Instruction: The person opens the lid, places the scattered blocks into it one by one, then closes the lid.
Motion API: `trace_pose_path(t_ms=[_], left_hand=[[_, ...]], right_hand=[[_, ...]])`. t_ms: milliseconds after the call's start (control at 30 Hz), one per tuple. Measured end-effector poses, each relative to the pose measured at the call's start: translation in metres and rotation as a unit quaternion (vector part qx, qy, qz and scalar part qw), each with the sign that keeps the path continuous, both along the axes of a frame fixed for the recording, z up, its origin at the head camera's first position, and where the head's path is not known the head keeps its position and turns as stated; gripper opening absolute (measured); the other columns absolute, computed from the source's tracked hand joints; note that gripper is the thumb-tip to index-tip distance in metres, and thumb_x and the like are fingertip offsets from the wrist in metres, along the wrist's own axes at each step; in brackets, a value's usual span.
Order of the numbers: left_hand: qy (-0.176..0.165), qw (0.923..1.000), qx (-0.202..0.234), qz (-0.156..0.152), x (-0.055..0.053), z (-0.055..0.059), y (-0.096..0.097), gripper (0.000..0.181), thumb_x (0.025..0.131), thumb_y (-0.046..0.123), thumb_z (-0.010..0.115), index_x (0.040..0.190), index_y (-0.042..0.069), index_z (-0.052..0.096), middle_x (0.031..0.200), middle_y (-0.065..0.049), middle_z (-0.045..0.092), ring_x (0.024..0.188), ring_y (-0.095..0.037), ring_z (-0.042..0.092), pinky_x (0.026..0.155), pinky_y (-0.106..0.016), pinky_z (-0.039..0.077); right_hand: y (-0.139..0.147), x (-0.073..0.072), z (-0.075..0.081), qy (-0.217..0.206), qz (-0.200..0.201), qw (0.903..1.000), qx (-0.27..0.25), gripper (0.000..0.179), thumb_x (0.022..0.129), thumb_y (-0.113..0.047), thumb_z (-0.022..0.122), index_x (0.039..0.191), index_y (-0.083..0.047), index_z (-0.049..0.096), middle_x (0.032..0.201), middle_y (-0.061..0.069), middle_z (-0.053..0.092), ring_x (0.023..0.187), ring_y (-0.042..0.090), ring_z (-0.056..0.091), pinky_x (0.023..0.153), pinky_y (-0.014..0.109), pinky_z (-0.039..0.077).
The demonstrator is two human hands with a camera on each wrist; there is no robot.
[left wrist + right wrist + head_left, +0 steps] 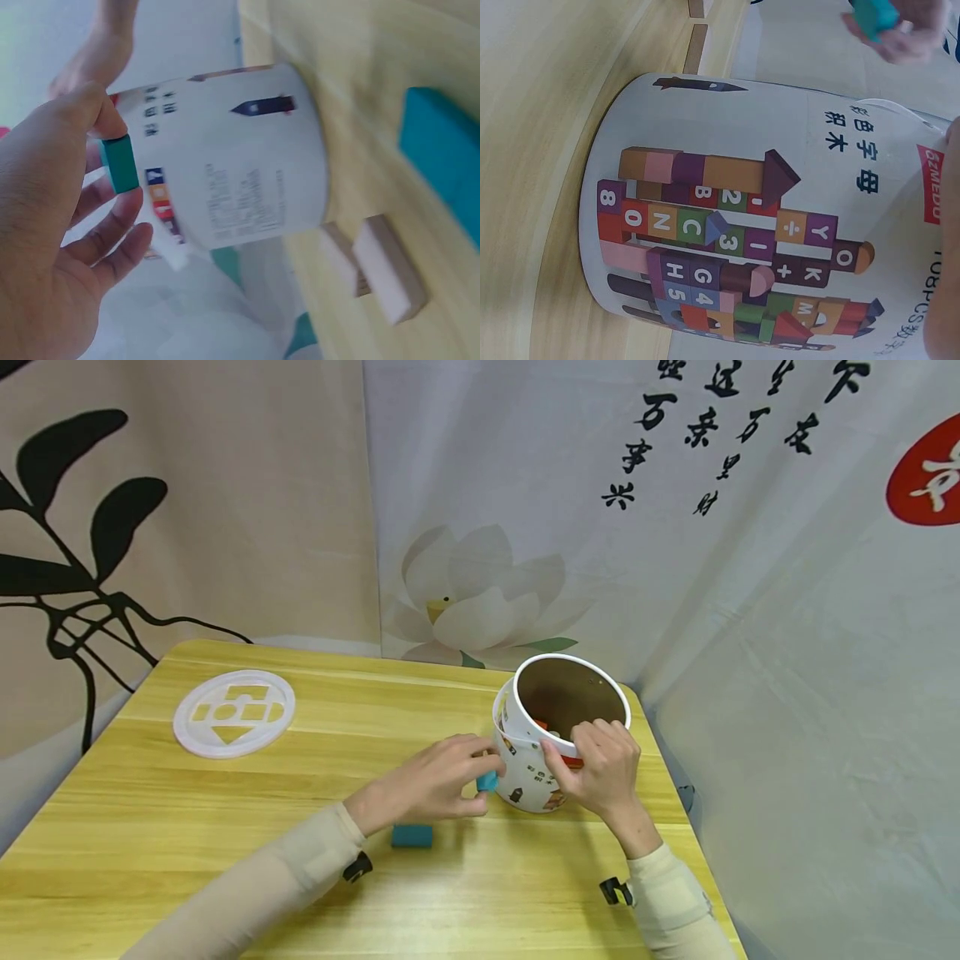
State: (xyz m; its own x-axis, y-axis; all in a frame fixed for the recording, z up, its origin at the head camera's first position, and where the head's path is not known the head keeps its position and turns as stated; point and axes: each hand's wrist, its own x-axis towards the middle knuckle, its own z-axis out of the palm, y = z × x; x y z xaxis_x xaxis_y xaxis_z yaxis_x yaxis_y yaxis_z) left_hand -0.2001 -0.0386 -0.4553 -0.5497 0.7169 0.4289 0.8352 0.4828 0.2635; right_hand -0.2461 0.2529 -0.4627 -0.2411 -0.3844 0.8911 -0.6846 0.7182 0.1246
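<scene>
A teal block (487,781) is pinched between the thumb and fingers of my left hand (442,781), beside the printed white bucket (528,781). The left wrist view shows this teal block (120,163) close up, held off the table. My right hand (603,760) grips the near rim of the bucket, thumb outside, and the bucket's mouth leans toward me. Inside it a bit of a red block (542,725) shows. A second teal block (412,836) lies on the table below my left wrist; the left wrist view has this teal block (442,157) too.
Two plain wooden blocks (394,270) lie near the bucket's base in the left wrist view. A white oval plate with cut-out shapes (234,746) lies at the far left of the wooden table (187,843). Printed cloth (487,460) hangs behind the table.
</scene>
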Motion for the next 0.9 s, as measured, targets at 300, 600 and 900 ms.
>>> trace_pose_path(t_ms=[300,600,900], left_hand=[[0.067,0.9955,0.066,-0.015,-0.013,0.030,0.003,0.030,0.086,0.010,0.087,0.115,0.011,0.078,0.117,-0.003,0.075,0.100,-0.016,0.071,0.087,-0.029,0.064],[0.072,0.9912,0.105,-0.034,-0.031,0.062,0.010,0.029,0.090,0.007,0.084,0.119,0.008,0.077,0.118,-0.006,0.073,0.095,-0.015,0.070,0.083,-0.027,0.063],[0.068,0.9918,0.102,-0.034,-0.052,0.085,0.025,0.025,0.094,0.011,0.080,0.119,0.009,0.077,0.119,-0.007,0.073,0.100,-0.019,0.069,0.085,-0.031,0.060]], right_hand=[[0.002,0.000,-0.001,0.001,-0.004,1.0000,0.007,0.058,0.105,-0.047,0.064,0.065,-0.013,0.040,0.056,-0.002,0.035,0.051,0.017,0.030,0.051,0.033,0.023],[0.002,-0.001,-0.001,0.002,-0.004,1.0000,0.008,0.059,0.107,-0.048,0.061,0.065,-0.012,0.040,0.056,-0.002,0.035,0.049,0.018,0.030,0.050,0.034,0.023],[0.001,-0.001,0.000,0.007,-0.002,0.9999,0.007,0.058,0.106,-0.046,0.063,0.065,-0.012,0.040,0.056,-0.002,0.035,0.049,0.017,0.030,0.049,0.034,0.023]])
